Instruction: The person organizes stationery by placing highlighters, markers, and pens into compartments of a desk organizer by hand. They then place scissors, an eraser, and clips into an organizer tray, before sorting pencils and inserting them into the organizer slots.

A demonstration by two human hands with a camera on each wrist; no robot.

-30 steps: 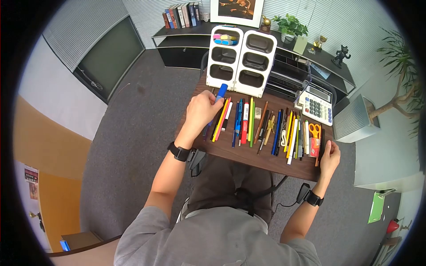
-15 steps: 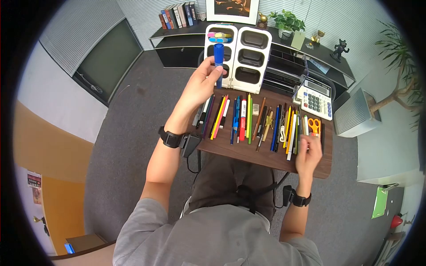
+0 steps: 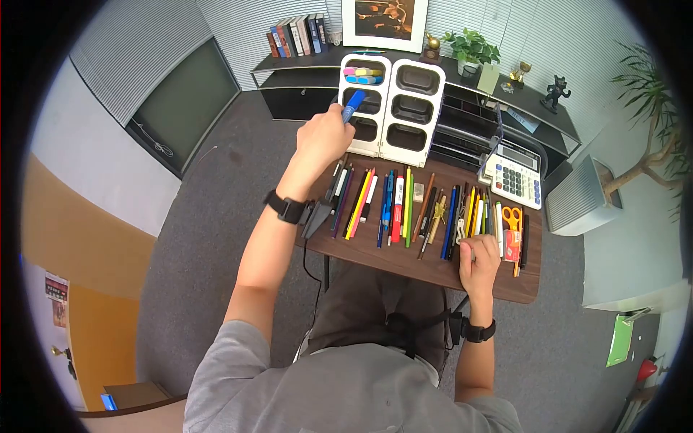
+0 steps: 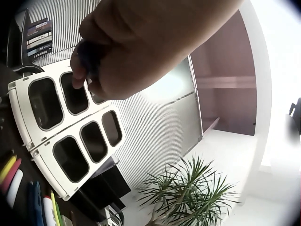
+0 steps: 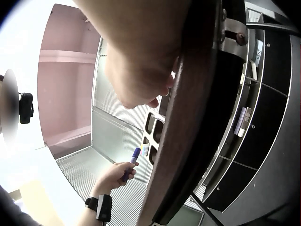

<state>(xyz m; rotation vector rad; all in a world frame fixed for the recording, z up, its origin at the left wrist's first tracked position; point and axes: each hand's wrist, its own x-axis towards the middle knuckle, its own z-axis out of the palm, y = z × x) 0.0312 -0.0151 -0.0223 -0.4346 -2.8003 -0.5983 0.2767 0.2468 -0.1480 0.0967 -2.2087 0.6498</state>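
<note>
My left hand (image 3: 323, 137) grips a blue marker (image 3: 353, 106), its blue cap pointing up and forward. The marker overlaps the middle compartment of the left column of the white organizer (image 3: 385, 119). Several highlighters (image 3: 365, 76) lie in that column's top compartment. In the left wrist view the left hand (image 4: 136, 52) partly covers the organizer, and its fingers mostly hide the marker. By the table's front edge my right hand (image 3: 480, 261) rests with loosely curled fingers over the lower ends of some pens and pencils (image 3: 474, 216). Its fingertips are partly hidden.
Pens, pencils and markers lie in a row across the brown table (image 3: 404, 263). Orange scissors (image 3: 512, 217) and a red-and-white box (image 3: 512, 246) lie at the right. A calculator (image 3: 515, 177) stands behind them, beside a black rack (image 3: 462, 137).
My left hand has carried the blue marker from low over the table up to the organizer, tilting it forward. My right hand has moved left from the table's right edge to the pens.
</note>
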